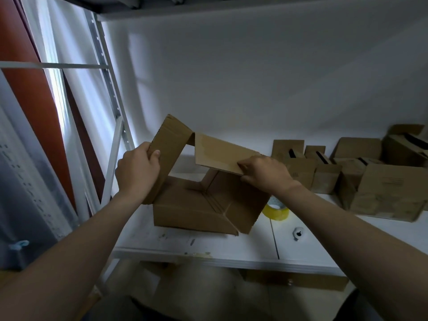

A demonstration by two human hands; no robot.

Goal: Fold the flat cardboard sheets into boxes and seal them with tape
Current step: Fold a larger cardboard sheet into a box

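A brown cardboard box point(203, 205), half unfolded, stands on the white shelf point(231, 249) in front of me. My left hand point(136, 167) grips its upright left flap, thumb on the inner face. My right hand point(264, 170) pinches the near corner of the raised right flap, which lies almost level above the box's open inside. A roll of yellowish clear tape point(276, 210) lies on the shelf just right of the box, partly hidden behind the box's corner and my right forearm.
Several folded cardboard boxes point(379, 188) crowd the shelf's right and back right. A white wall stands close behind. A metal rack upright point(111, 89) rises at the left. A small white fitting point(298, 233) sits near the shelf's front. More cardboard lies below the shelf.
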